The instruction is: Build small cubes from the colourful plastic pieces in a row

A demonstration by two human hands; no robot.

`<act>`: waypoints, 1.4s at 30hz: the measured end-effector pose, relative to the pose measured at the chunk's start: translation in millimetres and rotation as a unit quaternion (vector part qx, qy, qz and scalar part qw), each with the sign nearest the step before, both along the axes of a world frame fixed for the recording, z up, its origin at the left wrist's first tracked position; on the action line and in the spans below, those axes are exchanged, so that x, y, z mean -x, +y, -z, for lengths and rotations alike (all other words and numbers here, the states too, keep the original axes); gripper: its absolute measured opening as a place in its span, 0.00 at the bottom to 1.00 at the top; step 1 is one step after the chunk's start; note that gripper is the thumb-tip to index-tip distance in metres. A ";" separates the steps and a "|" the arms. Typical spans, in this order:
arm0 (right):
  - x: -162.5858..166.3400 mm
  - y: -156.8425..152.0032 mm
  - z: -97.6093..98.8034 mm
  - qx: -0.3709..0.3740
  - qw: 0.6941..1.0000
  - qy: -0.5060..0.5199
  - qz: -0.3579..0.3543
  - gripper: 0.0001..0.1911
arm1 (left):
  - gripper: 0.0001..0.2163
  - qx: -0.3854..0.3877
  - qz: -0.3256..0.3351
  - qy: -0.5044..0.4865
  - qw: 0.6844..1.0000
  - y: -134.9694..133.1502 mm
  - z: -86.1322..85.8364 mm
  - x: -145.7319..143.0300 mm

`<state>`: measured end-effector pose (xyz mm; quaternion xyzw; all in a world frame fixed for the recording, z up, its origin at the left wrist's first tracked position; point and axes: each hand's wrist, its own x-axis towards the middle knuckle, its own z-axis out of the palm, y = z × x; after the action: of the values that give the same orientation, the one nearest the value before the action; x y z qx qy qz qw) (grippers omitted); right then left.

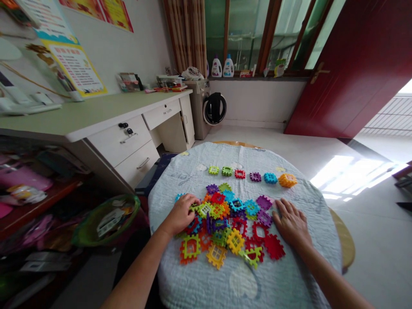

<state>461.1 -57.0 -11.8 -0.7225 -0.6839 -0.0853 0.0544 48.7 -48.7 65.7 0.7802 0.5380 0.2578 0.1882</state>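
A loose pile of colourful plastic building blocks (pixel 236 241), flat and notch-edged, lies in the middle of the cloth-covered table. My left hand (pixel 183 213) rests at the pile's left side, its fingers bent together over the pieces. Whatever is under those fingertips is hidden; a light green block (pixel 205 209) lies just beside them. To the right of the pile, my right hand (pixel 291 222) is spread flat on the cloth, holding nothing, close to a purple block (pixel 264 218). Behind the pile stands a row of blocks, among them a red one (pixel 240 174) and an orange stack (pixel 287 180).
A pale blue patterned tablecloth (pixel 206 285) covers the round table. A desk with drawers (pixel 135 137) runs along the left wall, with a green-rimmed basket (pixel 128 231) below it. Farther back are a washing machine (pixel 200 109) and a red door (pixel 341 77).
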 end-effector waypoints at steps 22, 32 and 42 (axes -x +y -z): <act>1.3 -0.8 -3.1 0.006 1.000 0.001 0.003 0.26 | 0.28 0.060 0.164 0.154 0.972 30.4 -10.5 -26.5; 2.1 -1.4 -6.1 0.004 1.000 0.012 -0.001 0.26 | 0.22 0.010 0.124 0.122 0.985 31.5 -5.3 -17.3; 1.7 -1.2 -5.5 0.008 1.000 0.016 0.002 0.26 | 0.03 0.093 0.081 -0.023 0.992 27.2 -23.5 -18.1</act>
<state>459.4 -58.2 -6.3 -0.7258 -0.6819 -0.0682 0.0590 66.8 -21.5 89.1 0.7940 0.4905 0.2082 0.2927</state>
